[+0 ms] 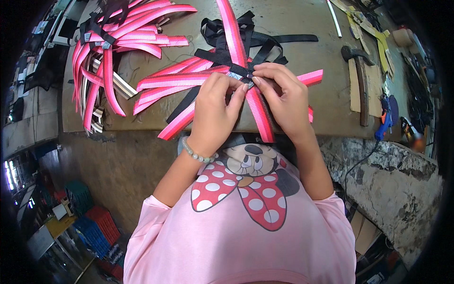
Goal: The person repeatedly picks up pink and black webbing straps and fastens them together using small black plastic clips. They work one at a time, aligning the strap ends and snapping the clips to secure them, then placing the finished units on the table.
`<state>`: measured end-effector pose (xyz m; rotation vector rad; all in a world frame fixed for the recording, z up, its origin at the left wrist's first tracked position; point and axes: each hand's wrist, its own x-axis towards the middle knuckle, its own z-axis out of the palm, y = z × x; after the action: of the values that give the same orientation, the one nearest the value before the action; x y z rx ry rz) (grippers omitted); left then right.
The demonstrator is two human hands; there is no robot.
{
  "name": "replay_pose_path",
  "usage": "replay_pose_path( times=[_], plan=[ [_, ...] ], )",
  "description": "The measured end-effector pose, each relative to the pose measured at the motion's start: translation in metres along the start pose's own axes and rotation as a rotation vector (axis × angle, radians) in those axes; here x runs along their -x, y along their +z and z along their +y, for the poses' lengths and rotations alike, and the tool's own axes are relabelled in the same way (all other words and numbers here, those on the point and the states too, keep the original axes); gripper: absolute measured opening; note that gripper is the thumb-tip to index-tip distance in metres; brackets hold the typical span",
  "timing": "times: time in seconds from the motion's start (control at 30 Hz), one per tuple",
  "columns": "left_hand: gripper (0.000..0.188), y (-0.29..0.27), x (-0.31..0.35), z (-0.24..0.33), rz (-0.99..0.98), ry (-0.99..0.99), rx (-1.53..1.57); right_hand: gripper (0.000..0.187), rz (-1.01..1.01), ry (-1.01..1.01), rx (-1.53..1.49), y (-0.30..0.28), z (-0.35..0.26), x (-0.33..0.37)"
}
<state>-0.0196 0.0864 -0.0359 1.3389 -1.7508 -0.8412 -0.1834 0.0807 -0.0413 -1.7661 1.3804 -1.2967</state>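
Left grip (215, 105), right grip (283, 97) on crossed pink and black straps (240, 67)

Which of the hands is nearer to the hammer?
Right. The right hand is left of the hammer, apart from it; the left hand is farther left, beyond the right.

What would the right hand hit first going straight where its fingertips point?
Likely the black strap at the crossing, which the right hand already seems to touch; depth is unclear.
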Motion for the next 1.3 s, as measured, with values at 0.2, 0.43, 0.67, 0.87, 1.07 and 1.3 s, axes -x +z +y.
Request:
replay_pose_path(
  times=[0.2,0.43,0.67,0.87,1.07,1.3],
  plan=[
    [0.013,0.002,-0.001,-0.004,0.065,0.246,-0.315,0.011,0.002,-0.031,0.015,0.002,0.002,0.001],
    [0.014,0.003,0.006,0.002,0.072,0.127,-0.183,0.010,0.025,-0.047,0.007,0.003,0.002,0.001],
    [0.013,-0.002,0.001,-0.003,-0.003,0.058,-0.055,0.010,0.013,-0.088,0.085,0.004,0.000,0.001],
    [0.013,-0.006,0.001,-0.008,0.099,0.021,0.043,0.010,0.025,-0.100,0.120,0.006,-0.006,0.000],
    [0.020,-0.017,-0.008,-0.009,0.231,-0.098,0.080,0.011,0.038,0.096,0.129,0.009,-0.017,-0.005],
    [0.017,-0.013,-0.013,-0.008,0.146,-0.061,-0.072,0.012,0.029,0.064,0.312,0.024,-0.027,-0.009]
  ],
)
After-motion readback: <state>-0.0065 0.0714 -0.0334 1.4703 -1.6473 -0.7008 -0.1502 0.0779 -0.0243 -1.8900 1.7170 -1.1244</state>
